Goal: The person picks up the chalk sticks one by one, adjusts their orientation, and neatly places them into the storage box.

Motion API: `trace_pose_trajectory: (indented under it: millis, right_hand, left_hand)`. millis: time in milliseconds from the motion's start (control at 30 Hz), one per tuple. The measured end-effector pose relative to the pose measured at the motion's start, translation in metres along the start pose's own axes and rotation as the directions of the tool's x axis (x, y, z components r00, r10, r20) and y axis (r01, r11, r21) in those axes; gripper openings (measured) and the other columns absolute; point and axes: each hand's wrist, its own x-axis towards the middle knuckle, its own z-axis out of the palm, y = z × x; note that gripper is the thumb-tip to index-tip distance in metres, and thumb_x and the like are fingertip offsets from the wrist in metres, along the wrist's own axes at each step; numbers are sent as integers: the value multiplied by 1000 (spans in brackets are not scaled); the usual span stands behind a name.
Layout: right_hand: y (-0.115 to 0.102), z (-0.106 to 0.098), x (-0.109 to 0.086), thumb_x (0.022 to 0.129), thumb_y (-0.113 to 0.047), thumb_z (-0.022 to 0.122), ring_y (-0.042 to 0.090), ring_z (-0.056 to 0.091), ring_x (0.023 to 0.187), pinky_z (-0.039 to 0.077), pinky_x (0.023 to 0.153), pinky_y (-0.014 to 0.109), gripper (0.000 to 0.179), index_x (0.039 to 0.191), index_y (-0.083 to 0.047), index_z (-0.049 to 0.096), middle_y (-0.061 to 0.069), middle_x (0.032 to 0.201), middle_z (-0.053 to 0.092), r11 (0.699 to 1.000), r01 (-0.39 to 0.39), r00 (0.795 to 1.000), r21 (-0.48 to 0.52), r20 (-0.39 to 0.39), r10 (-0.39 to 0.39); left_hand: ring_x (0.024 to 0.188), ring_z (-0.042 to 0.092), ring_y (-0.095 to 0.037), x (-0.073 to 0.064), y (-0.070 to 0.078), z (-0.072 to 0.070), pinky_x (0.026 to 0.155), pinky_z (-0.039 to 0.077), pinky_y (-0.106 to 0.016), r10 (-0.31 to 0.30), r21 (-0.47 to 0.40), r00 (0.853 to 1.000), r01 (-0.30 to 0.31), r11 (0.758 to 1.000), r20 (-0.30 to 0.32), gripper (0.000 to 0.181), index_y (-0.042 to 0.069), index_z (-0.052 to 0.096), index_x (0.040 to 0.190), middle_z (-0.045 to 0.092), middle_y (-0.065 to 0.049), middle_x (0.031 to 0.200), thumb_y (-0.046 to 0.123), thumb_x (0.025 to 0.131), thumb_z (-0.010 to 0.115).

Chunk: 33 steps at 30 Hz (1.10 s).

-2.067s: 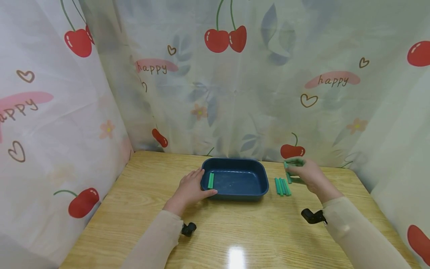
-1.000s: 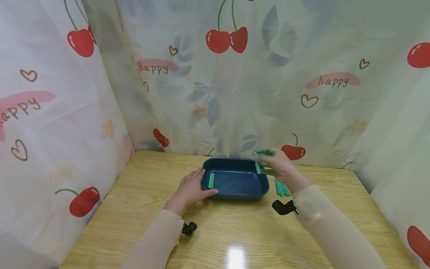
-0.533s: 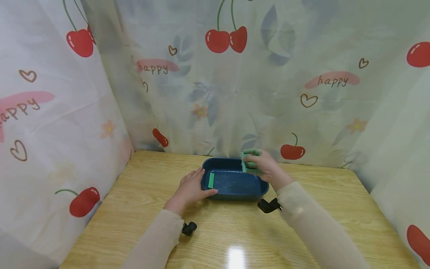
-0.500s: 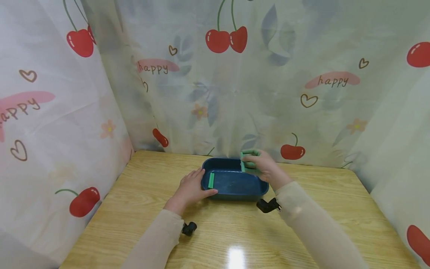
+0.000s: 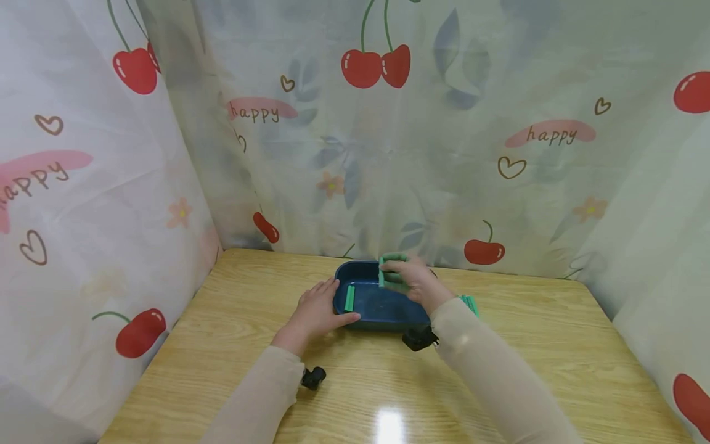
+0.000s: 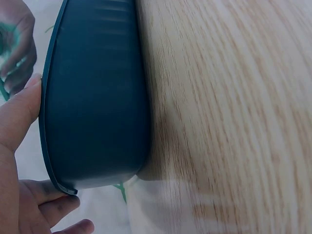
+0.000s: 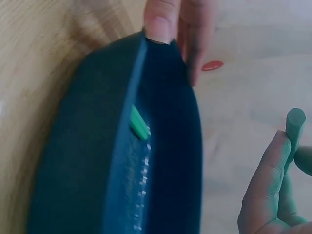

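My left hand [image 5: 316, 309] holds the left end of a dark blue rectangular tray [image 5: 383, 323], thumb at the near rim and fingers at the end. Over the tray, my right hand [image 5: 417, 282] pinches a green chalk stick [image 5: 381, 272] between thumb and fingers. That held chalk stick [image 7: 293, 127] shows its round end in the right wrist view. Inside the tray, green chalk sticks [image 5: 349, 298] lie side by side against the left end. More green chalk sticks [image 5: 469, 304] lie on the table right of the tray, partly hidden by my right arm.
The wooden table [image 5: 355, 382] extends around the tray. A patterned curtain [image 5: 383, 154] with cherries hangs behind and at the sides. A black camera mount [image 5: 420, 338] sticks out from my right wrist, and another mount [image 5: 314, 377] from my left.
My right hand has brought a chalk stick leftward from the pile on the right to above the tray's middle. My left hand stays at the tray's left end.
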Motion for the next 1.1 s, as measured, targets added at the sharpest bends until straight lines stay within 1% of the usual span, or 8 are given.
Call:
trace_pose_trajectory:
  millis: [167, 267, 467, 600, 667, 800, 1100]
  right_hand:
    - [12, 8, 9, 94, -3, 64, 16, 65, 78, 59, 69, 30, 39, 132, 3, 56, 9, 100, 61, 1000, 0, 1000, -11, 3, 0]
    - [19, 12, 13, 93, -3, 65, 16, 65, 79, 59, 69, 30, 40, 132, 3, 57, 8, 99, 61, 1000, -2, 1000, -21, -9, 1]
    - [31, 18, 20, 92, -2, 66, 16, 65, 77, 60, 70, 32, 36, 127, 3, 60, 7, 96, 63, 1000, -14, 999, -3, -32, 14]
    - [40, 20, 26, 91, 0, 66, 15, 65, 75, 60, 69, 32, 32, 122, 1, 63, 7, 94, 64, 1000, -20, 999, -6, -49, 20]
    - [45, 22, 30, 90, 1, 67, 15, 65, 74, 60, 68, 32, 31, 120, 1, 64, 7, 93, 64, 1000, -21, 998, -16, -58, 20]
    - [53, 24, 35, 90, 2, 67, 15, 65, 73, 60, 66, 32, 32, 122, 3, 64, 7, 92, 65, 999, -29, 997, -41, -72, 26]
    - [64, 30, 41, 90, 4, 66, 16, 65, 73, 60, 67, 33, 32, 121, 4, 64, 8, 92, 65, 993, -43, 996, -113, -87, 33]
  left_hand:
    - [150, 23, -33, 0, 0, 1, 120, 14, -55, 6, 5, 1000, -6, 1000, -5, 102, 7, 28, 158, 28, -11, 163, 65, 85, 68]
    - [150, 23, -33, 1, 0, 1, 120, 14, -56, 11, 6, 1000, -11, 1000, -8, 102, 7, 28, 158, 28, -11, 163, 65, 85, 68]
    - [150, 23, -34, 1, -1, 2, 120, 15, -56, 12, 0, 1000, -12, 1000, -9, 102, 7, 29, 158, 28, -11, 163, 65, 85, 68]
    - [150, 23, -34, 1, -1, 2, 120, 14, -56, 9, -3, 1000, -9, 1000, -10, 101, 7, 29, 158, 28, -11, 163, 65, 85, 68]
    - [150, 23, -34, 1, -1, 2, 120, 14, -56, 6, -2, 1000, -6, 1000, -10, 102, 7, 28, 158, 28, -11, 163, 65, 85, 68]
    - [149, 24, -34, 2, -2, 3, 120, 15, -57, 10, 1, 1000, -10, 1000, -14, 102, 6, 29, 158, 29, -12, 163, 65, 84, 68]
    - [149, 24, -34, 2, -3, 3, 120, 15, -55, 17, 5, 1000, -17, 1000, -8, 104, 6, 29, 158, 28, -12, 163, 68, 84, 66]
